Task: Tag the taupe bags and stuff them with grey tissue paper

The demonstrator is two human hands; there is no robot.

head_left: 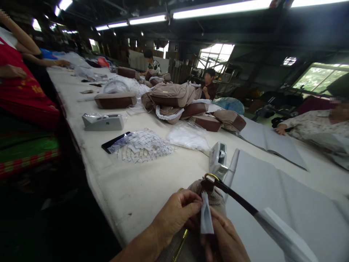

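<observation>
Fluorescent tubes light a long white bench (136,189) in a workshop. At its near edge, the left hand (174,216) and right hand (227,242) both have their fingers closed on a white paper strip (206,220), held upright against a bag (215,196). A dark strap (237,199) runs rightward from the bag's gold ring (211,177). A tape dispenser (218,158) stands just beyond.

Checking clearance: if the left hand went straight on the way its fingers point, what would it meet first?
The left hand points to the right, with its fingertips on the white paper strip, so that comes first. The right hand lies close behind the strip and would probably be next, though depth is unclear.
</observation>
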